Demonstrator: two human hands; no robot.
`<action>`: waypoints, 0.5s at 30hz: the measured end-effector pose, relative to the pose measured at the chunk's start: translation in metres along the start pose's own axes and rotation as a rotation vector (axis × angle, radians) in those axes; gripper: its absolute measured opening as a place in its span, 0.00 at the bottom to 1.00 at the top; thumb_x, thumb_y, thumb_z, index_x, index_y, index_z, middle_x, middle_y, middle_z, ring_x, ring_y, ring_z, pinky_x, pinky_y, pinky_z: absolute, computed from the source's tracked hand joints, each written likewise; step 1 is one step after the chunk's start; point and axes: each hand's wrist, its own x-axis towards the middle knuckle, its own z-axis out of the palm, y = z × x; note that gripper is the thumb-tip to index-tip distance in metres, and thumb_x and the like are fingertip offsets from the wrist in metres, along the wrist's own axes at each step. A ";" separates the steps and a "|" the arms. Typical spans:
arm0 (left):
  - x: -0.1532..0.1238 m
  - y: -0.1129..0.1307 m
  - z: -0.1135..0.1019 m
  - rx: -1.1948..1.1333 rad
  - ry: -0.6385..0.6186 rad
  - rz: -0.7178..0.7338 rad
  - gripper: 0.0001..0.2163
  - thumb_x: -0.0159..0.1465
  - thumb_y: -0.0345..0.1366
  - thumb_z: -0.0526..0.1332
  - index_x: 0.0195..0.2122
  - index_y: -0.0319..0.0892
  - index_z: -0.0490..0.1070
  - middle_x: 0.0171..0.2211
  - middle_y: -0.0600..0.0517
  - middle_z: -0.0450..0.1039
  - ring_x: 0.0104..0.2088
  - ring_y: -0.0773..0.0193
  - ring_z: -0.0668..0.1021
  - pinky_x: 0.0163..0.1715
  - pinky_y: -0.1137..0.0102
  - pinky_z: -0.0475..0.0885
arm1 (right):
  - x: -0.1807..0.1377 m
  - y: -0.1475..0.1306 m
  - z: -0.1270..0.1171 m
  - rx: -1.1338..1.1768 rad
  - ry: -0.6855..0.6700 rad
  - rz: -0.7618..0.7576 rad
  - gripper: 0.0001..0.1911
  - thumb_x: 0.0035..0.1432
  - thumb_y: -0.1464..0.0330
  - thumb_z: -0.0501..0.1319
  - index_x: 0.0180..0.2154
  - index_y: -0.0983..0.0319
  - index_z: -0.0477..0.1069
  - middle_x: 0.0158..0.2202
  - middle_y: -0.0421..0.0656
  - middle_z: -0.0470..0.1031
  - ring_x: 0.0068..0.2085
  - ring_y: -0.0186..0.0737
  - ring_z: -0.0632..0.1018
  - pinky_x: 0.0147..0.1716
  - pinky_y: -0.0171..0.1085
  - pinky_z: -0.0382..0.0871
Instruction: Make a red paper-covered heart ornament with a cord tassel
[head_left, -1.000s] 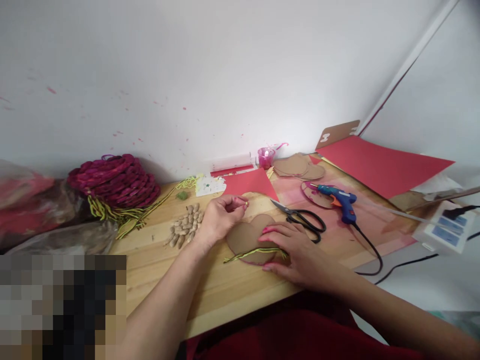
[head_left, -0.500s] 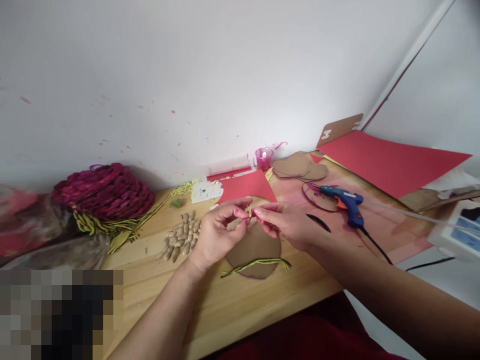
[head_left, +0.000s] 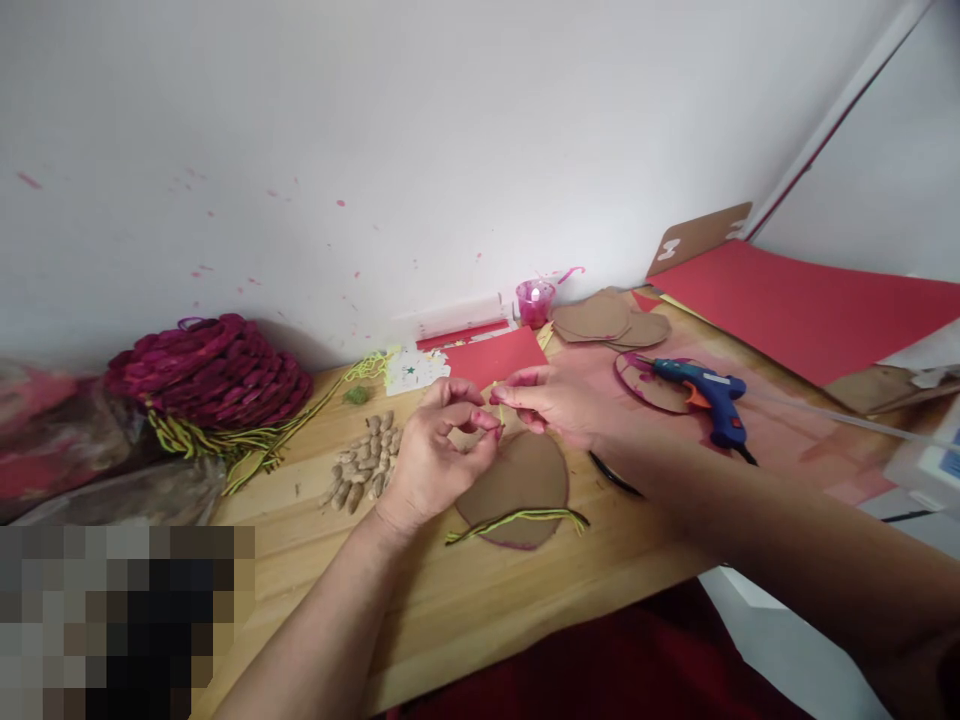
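Observation:
Between my two hands runs a short piece of yellow yarn (head_left: 502, 412), pinched at both ends. My left hand (head_left: 442, 450) closes thumb and forefinger on its lower end. Above and to the right, my right hand (head_left: 551, 405) pinches the upper end. Below them a brown cardboard disc (head_left: 517, 480) with a magenta edge lies on the table. Across the lower part of that disc rests a bundle of green, yellow and dark yarn strands (head_left: 517, 518). Peanuts (head_left: 360, 470) in their shells lie in a pile left of my left hand.
A blue glue gun (head_left: 701, 385) lies on a magenta-edged disc at the right. Further back are red paper (head_left: 499, 355), a pink-stained cup (head_left: 535, 303) and cardboard pieces (head_left: 600, 318). Dark magenta coiled work (head_left: 210, 375) sits at the left, with plastic bags beside it.
My right hand has risen slightly away from my left, and the yarn between them is now stretched out rather than bunched. The view has shifted a little.

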 end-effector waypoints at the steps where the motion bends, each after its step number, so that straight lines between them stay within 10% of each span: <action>1: 0.000 0.001 0.000 -0.006 -0.014 -0.004 0.04 0.59 0.30 0.64 0.29 0.43 0.77 0.38 0.47 0.75 0.41 0.60 0.78 0.45 0.65 0.76 | 0.001 0.000 0.001 -0.026 0.013 -0.001 0.13 0.47 0.61 0.73 0.28 0.63 0.75 0.22 0.37 0.69 0.20 0.28 0.64 0.17 0.31 0.52; 15: -0.004 -0.017 0.005 -0.302 -0.252 -0.039 0.05 0.56 0.24 0.64 0.29 0.39 0.76 0.38 0.47 0.79 0.38 0.63 0.81 0.37 0.71 0.77 | 0.006 0.015 -0.006 -0.440 0.004 -0.196 0.05 0.49 0.72 0.64 0.30 0.64 0.80 0.30 0.42 0.81 0.33 0.36 0.77 0.33 0.34 0.68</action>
